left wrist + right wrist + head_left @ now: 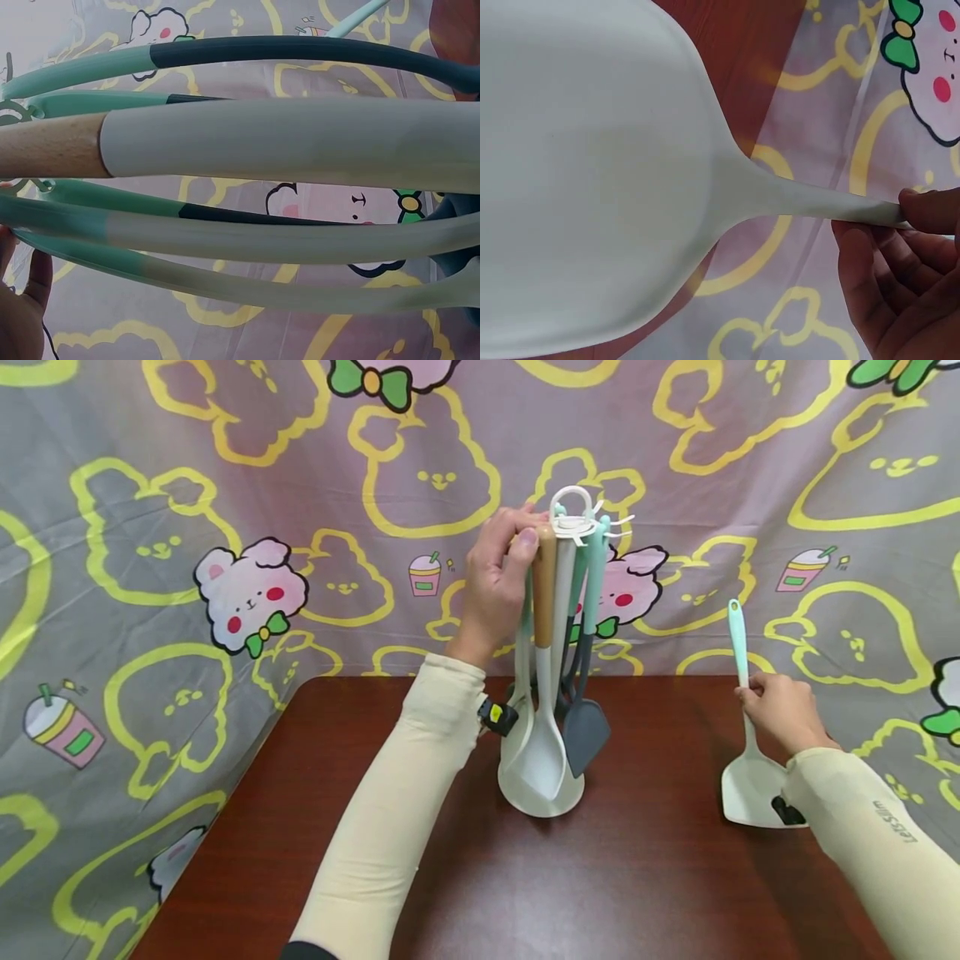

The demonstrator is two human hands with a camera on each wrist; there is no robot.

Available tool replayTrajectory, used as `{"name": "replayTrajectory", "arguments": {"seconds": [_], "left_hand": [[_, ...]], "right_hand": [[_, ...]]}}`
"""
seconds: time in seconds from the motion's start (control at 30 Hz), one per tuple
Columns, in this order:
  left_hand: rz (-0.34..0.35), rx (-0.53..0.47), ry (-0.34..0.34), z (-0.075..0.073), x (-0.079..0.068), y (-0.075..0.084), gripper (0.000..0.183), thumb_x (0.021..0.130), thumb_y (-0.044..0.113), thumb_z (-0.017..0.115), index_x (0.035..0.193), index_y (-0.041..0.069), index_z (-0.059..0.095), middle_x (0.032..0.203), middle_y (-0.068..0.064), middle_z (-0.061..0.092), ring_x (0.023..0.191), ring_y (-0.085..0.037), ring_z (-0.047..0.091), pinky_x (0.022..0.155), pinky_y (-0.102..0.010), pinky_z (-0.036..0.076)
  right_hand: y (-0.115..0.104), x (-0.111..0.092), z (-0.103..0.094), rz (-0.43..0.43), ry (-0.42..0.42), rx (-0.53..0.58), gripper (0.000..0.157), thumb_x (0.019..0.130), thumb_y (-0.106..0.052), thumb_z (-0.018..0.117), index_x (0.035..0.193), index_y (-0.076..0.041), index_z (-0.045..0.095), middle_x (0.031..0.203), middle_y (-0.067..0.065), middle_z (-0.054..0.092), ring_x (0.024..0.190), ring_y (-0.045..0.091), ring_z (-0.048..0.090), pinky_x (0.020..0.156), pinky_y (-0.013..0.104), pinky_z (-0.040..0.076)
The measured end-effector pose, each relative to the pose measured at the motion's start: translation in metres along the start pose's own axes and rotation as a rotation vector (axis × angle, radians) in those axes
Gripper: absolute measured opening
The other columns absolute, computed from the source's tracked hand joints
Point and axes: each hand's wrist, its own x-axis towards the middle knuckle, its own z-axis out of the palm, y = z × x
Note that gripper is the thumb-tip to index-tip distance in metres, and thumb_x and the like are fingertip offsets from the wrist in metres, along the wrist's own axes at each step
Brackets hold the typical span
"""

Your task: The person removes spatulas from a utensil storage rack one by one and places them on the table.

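Note:
On the table stands a white utensil rack [542,806] with a ring at its top and several utensils hanging round it. My left hand [501,568] is at the rack's upper left, thumb and fingertips pinching the handle top of a mint-handled white utensil [202,281]. Right beside the thumb hangs a white spoon [542,760] with a wooden handle [52,148]. Off to the right, my right hand [787,710] pinches the shaft of a broad white turner [750,789], its mint handle upward and its blade down; the right wrist view shows the blade [592,180] close up.
A dark grey turner [587,731] with a mint handle hangs on the rack's right side. White hooks [618,527] stick out at the rack's top right. Behind the brown table [645,877] hangs a grey cloth [330,635] with cartoon prints.

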Motion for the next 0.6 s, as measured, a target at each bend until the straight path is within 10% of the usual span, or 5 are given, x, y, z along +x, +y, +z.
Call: {"name": "replayTrajectory", "arguments": {"seconds": [0.6], "left_hand": [[0.004, -0.015, -0.002, 0.005, 0.003, 0.001, 0.025, 0.095, 0.010, 0.044, 0.095, -0.007, 0.063, 0.101, -0.024, 0.065, 0.113, -0.035, 0.061, 0.117, -0.027, 0.038]], "right_hand": [[0.030, 0.000, -0.003, 0.083, -0.136, -0.054, 0.037, 0.096, -0.016, 0.055, 0.112, 0.016, 0.064, 0.085, 0.027, 0.070, 0.077, 0.041, 0.056, 0.057, 0.036, 0.043]]}}
